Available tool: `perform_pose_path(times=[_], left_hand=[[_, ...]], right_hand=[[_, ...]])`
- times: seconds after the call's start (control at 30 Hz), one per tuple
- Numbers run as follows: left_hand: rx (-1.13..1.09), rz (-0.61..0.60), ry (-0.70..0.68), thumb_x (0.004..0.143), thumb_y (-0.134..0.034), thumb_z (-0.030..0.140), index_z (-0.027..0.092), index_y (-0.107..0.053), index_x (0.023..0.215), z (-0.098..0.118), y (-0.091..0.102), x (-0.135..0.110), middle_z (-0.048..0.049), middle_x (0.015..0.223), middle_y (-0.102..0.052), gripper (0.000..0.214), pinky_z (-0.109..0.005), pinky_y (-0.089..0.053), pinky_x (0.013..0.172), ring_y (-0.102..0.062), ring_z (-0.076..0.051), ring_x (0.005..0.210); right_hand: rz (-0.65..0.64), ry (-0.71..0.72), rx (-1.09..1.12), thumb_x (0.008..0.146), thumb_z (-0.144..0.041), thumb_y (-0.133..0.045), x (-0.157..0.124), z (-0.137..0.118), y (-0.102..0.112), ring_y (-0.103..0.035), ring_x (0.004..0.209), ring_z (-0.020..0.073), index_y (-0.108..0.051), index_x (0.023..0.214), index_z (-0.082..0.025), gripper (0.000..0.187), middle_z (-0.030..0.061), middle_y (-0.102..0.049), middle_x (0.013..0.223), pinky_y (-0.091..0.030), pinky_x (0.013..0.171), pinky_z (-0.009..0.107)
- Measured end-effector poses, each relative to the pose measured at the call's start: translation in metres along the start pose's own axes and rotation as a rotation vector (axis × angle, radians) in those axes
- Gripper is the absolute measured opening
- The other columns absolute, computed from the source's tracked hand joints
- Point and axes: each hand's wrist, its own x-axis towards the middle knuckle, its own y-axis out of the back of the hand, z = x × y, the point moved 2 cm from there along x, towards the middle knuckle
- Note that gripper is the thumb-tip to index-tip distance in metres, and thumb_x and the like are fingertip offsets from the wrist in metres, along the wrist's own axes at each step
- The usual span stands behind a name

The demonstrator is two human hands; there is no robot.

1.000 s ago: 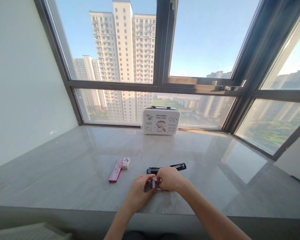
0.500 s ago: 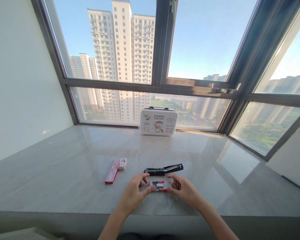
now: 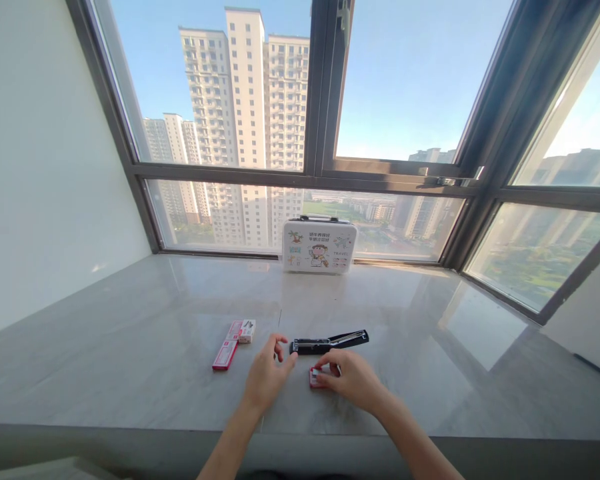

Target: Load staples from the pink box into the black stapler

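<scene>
A black stapler (image 3: 329, 343) lies open on the grey marble sill (image 3: 130, 347). Just in front of it my right hand (image 3: 349, 381) presses its fingertips down on a small red and white box (image 3: 314, 377) that rests on the sill. To the left, my left hand (image 3: 267, 372) hovers with its fingers loosely curled and apart, holding nothing, its tips close to the stapler's left end. Further left lie a flat red staple box (image 3: 225, 354) and a small white and red box (image 3: 247, 330).
A white tin case (image 3: 319, 247) with cartoon pictures stands upright against the window at the back. Dark window frames (image 3: 300, 177) close the sill at the back and right, and a white wall (image 3: 40, 167) on the left. The sill's front edge runs just below my wrists.
Half a second ago both hands held a clear strip-like piece with the red box between them. Now the left hand has let go and lifted toward the stapler; the right keeps the small box down.
</scene>
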Motion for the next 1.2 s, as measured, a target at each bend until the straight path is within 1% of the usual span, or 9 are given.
perform_pose_path(times=[0.1, 0.27, 0.53, 0.73, 0.83, 0.93, 1.03, 1.1, 1.2], left_hand=[[0.092, -0.080, -0.061, 0.080, -0.068, 0.049, 0.025, -0.061, 0.124, -0.007, -0.001, 0.018, 0.0013, 0.084, -0.062, 0.051, -0.028, -0.041, 0.076, -0.060, -0.019, 0.081], [0.164, -0.237, -0.119, 0.082, -0.066, 0.051, 0.027, -0.071, 0.107, -0.009, -0.007, 0.037, -0.0027, 0.089, -0.067, 0.036, -0.030, -0.038, 0.077, -0.059, -0.022, 0.090], [0.197, -0.248, -0.104, 0.083, -0.065, 0.054, 0.030, -0.071, 0.108, -0.015, -0.009, 0.039, -0.0014, 0.087, -0.068, 0.036, -0.030, -0.035, 0.074, -0.058, -0.022, 0.088], [0.200, -0.250, -0.092, 0.084, -0.062, 0.057, 0.028, -0.072, 0.107, -0.014, -0.009, 0.039, -0.0027, 0.086, -0.067, 0.039, -0.030, -0.034, 0.074, -0.058, -0.022, 0.087], [0.201, -0.254, -0.085, 0.083, -0.063, 0.057, 0.028, -0.071, 0.107, -0.015, -0.008, 0.039, -0.0014, 0.085, -0.067, 0.038, -0.029, -0.035, 0.074, -0.058, -0.022, 0.086], [0.208, -0.260, -0.079, 0.082, -0.063, 0.060, 0.029, -0.071, 0.106, -0.014, -0.007, 0.038, -0.0009, 0.084, -0.067, 0.039, -0.029, -0.035, 0.075, -0.059, -0.022, 0.087], [0.206, -0.265, -0.069, 0.082, -0.063, 0.060, 0.029, -0.071, 0.107, -0.013, -0.007, 0.037, -0.0011, 0.084, -0.067, 0.041, -0.028, -0.034, 0.075, -0.059, -0.022, 0.086], [0.196, -0.258, -0.072, 0.082, -0.065, 0.058, 0.030, -0.071, 0.107, -0.012, -0.008, 0.036, -0.0004, 0.084, -0.067, 0.038, -0.028, -0.034, 0.074, -0.059, -0.021, 0.086], [0.187, -0.245, -0.078, 0.082, -0.066, 0.054, 0.031, -0.071, 0.108, -0.013, -0.008, 0.035, 0.0005, 0.083, -0.067, 0.035, -0.028, -0.034, 0.073, -0.059, -0.021, 0.085]], right_hand=[[-0.005, 0.046, -0.039, 0.084, -0.042, -0.069, 0.016, -0.007, -0.007, -0.059, 0.071, 0.0155, -0.077, 0.094, -0.029, 0.018, -0.0013, -0.069, 0.076, -0.033, 0.065, 0.025], [0.080, 0.064, -0.032, 0.091, -0.040, -0.060, 0.052, -0.010, -0.009, -0.060, 0.072, 0.0158, -0.075, 0.102, -0.027, 0.023, -0.0002, -0.070, 0.077, -0.035, 0.067, 0.025], [0.038, 0.075, -0.070, 0.091, -0.042, -0.059, 0.081, -0.001, -0.018, -0.062, 0.072, 0.0160, -0.075, 0.103, -0.026, 0.025, 0.0004, -0.071, 0.077, -0.036, 0.066, 0.024], [0.046, 0.056, -0.113, 0.089, -0.042, -0.062, 0.074, -0.002, -0.020, -0.062, 0.073, 0.0159, -0.073, 0.110, -0.028, 0.027, -0.0011, -0.070, 0.075, -0.032, 0.065, 0.024], [0.118, -0.028, -0.145, 0.089, -0.043, -0.063, 0.063, -0.002, -0.014, -0.061, 0.072, 0.0161, -0.072, 0.102, -0.024, 0.024, -0.0002, -0.068, 0.072, -0.030, 0.064, 0.025], [0.080, -0.060, -0.124, 0.091, -0.042, -0.061, 0.053, -0.005, -0.015, -0.059, 0.069, 0.0154, -0.070, 0.098, -0.023, 0.022, -0.0001, -0.066, 0.071, -0.027, 0.061, 0.026], [0.050, -0.009, 0.010, 0.094, -0.041, -0.056, 0.045, -0.006, -0.021, -0.056, 0.065, 0.0145, -0.067, 0.109, -0.024, 0.025, -0.0023, -0.064, 0.067, -0.027, 0.059, 0.025], [0.094, -0.018, 0.148, 0.095, -0.044, -0.053, 0.038, 0.004, -0.023, -0.054, 0.064, 0.0145, -0.066, 0.111, -0.023, 0.030, -0.0024, -0.062, 0.066, -0.029, 0.058, 0.024], [0.119, -0.198, 0.398, 0.091, -0.057, -0.052, 0.017, 0.037, -0.022, -0.048, 0.053, 0.0125, -0.066, 0.102, -0.017, 0.043, -0.0029, -0.055, 0.059, -0.031, 0.051, 0.023]])
